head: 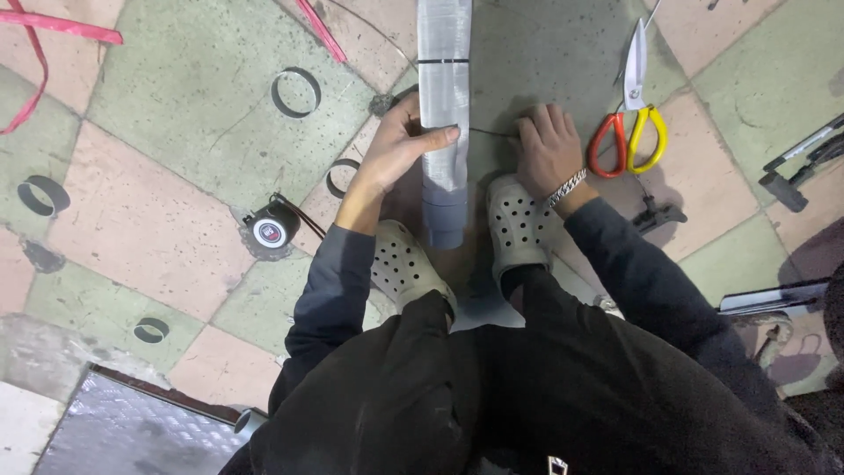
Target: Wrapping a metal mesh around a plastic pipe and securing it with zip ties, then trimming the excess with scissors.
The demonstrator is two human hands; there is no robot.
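A long grey roll of fine mesh (444,105) lies on the tiled floor, running away from me between my two white perforated clogs (519,224). My left hand (396,149) grips the roll from the left side, thumb across its top. My right hand (547,145), with a metal bracelet at the wrist, presses flat on the floor just right of the roll, fingers closed around a thin dark strand that leads toward the roll. A dark band circles the roll higher up.
Scissors with red and yellow handles (631,114) lie right of my right hand. A tape measure (272,229) sits at left. Several dark rings (296,92) lie scattered on the floor. Red straps (35,53) at top left; a metal plate (132,431) at bottom left.
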